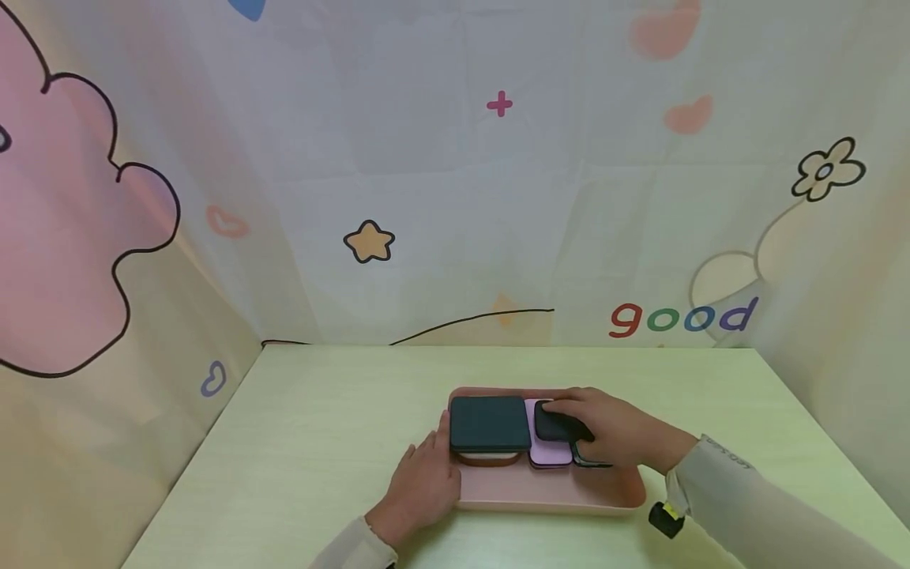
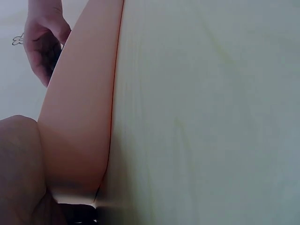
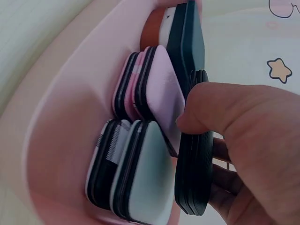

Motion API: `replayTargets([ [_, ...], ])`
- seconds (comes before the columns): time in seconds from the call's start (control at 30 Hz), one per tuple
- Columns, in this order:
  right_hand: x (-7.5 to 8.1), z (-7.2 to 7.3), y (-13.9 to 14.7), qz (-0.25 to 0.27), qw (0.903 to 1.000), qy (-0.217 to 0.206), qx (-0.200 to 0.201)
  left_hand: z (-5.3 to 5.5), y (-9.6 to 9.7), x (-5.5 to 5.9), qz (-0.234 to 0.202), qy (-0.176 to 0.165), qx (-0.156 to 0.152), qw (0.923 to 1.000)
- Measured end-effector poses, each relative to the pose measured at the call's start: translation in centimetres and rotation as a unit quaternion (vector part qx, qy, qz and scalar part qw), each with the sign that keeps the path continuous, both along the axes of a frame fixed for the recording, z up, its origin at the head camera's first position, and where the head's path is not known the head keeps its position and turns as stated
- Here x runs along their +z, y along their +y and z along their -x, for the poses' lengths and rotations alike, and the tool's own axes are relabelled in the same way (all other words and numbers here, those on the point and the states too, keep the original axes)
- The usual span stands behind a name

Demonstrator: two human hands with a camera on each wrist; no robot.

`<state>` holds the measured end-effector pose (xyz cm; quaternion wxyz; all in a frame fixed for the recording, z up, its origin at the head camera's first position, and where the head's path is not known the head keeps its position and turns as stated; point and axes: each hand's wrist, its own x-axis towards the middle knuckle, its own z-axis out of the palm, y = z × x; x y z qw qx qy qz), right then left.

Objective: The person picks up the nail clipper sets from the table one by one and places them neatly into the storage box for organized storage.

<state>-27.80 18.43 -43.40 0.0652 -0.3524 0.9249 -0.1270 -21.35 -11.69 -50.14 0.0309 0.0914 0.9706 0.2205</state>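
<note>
My right hand (image 1: 617, 427) pinches a flat black case (image 3: 193, 159) with rounded corners, thumb on the near side and fingers behind it. The case is tilted above the pink tray (image 1: 526, 496). Beneath and beside it in the tray, a mint-green case (image 3: 149, 176) lies on a black-and-white one, and a lilac case (image 3: 161, 86) tops a pink one. A larger dark teal case (image 1: 490, 423) sits at the tray's left, over white and brown items. My left hand (image 1: 424, 484) rests against the tray's left side, its fingers extended; the left wrist view shows only part of it.
The tray stands on a pale green tabletop (image 1: 298, 450). Behind the table hangs a printed cloth (image 1: 426, 174) with stars, hearts and lettering, and it also runs along both sides. A small black device (image 1: 666, 520) hangs at my right wrist.
</note>
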Motion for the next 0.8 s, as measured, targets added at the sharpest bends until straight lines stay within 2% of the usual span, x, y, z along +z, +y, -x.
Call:
replayTargets([
  [0.17,-0.7,0.1,0.0,-0.009,1.0000,-0.002,-0.001,0.1,0.2,0.0,0.000,0.002,0.000,1.0000],
  [0.43,-1.4,-0.1,0.0,0.013,0.9998,-0.007,-0.016,0.1,0.2,-0.1,0.012,-0.005,-0.003,0.9999],
  [0.6,-1.9,0.0,-0.1,0.020,0.9996,0.004,-0.021,0.1,-0.2,0.1,0.013,-0.014,0.001,0.9998],
  [0.8,-2.2,-0.1,0.2,0.018,0.9992,0.004,-0.036,0.2,-0.6,0.0,-0.010,-0.022,-0.016,0.9996],
])
